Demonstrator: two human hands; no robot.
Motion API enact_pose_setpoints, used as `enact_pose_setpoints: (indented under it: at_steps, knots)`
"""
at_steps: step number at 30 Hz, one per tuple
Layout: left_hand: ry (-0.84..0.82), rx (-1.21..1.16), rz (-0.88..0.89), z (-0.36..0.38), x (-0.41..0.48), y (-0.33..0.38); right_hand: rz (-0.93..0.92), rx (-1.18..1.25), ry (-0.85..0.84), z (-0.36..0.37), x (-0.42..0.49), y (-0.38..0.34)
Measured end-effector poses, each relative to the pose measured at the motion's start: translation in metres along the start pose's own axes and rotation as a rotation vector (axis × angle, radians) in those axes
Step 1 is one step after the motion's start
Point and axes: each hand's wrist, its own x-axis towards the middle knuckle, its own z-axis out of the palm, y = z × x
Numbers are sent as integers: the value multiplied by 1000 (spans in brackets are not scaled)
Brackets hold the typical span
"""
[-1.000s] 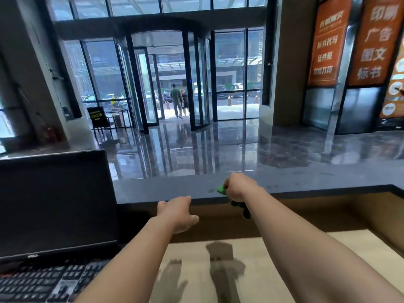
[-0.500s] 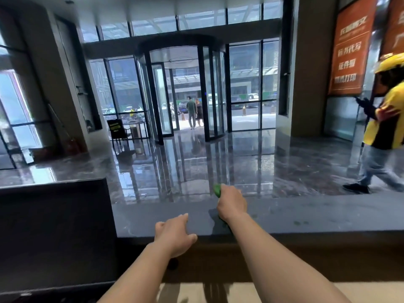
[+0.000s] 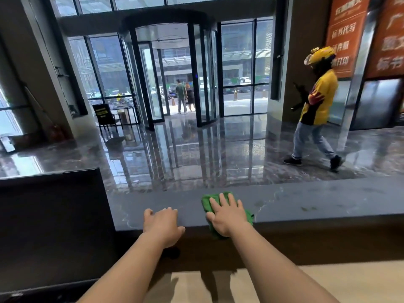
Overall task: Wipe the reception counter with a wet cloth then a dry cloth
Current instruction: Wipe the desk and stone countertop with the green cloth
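At the far left a dark monitor (image 3: 50,226) stands against the end of the grey counter (image 3: 317,200), and it is the first hazard we see: a wide sweep of the cloth that way could bump its edge or leave drips against it. No brand mark on it can be read in this view.

Next, our left hand (image 3: 162,224) rests on the near lip of the counter, fingers curled over the edge and gripping nothing else. If we lean hard on it while reaching, it could slide on a freshly wetted surface.

Just to its right, our right hand (image 3: 227,215) lies flat with fingers spread, pressing the green cloth (image 3: 206,203) onto the counter top. Part of the cloth hangs over the near edge, so we judge that a pull toward us could drag it off the top, and water could run down the front onto the pale desk (image 3: 328,281) below. Faint marks lie on the stone further right, which a short stroke would miss. Whether the cloth is wet cannot be told.

Beyond the counter a passer-by in a yellow shirt and helmet (image 3: 314,106) walks the glossy floor; any splash over the far side could make it slippery. The orange banners (image 3: 347,36) at the upper right carry pale Chinese characters, including 标书代写, the rest cropped or blurred.
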Motion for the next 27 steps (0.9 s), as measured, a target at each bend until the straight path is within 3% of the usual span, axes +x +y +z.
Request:
enact_pose_setpoints:
  at_steps: [14, 22, 27]
  knots:
    - [-25, 27, -79, 15, 22, 14, 41, 17, 33, -3, 57, 13]
    - [-15, -17, -46, 20, 15, 10, 322, 65, 113, -15, 51, 106]
    - [-8, -143, -2, 32, 8, -5, 361, 50, 108, -15, 51, 100]
